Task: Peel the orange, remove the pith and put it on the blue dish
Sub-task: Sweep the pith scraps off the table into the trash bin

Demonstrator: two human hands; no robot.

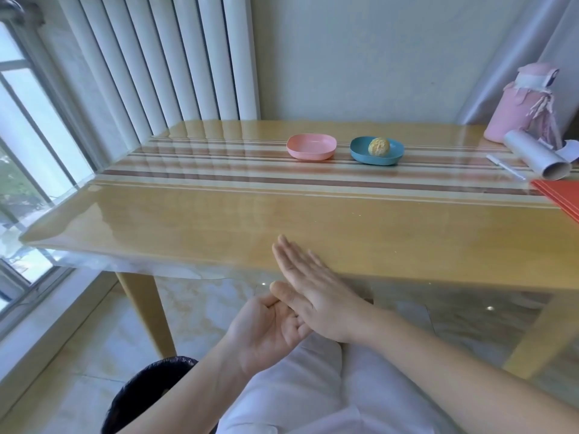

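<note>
The peeled orange (378, 146), pale and round, lies in the blue dish (360, 151) on the far side of the table. Both hands are below the table's near edge, over my lap. My left hand (266, 330) is palm up with relaxed fingers. My right hand (310, 289) lies flat across it, fingers straight and pointing up-left over the table edge. Neither hand holds anything.
A pink dish (311, 146) stands left of the blue one. At the right are a pink bottle (520, 111), a paper roll (535, 158), a pen (505, 166) and a red sheet (560, 195). A black bin bag (147, 389) sits on the floor at lower left.
</note>
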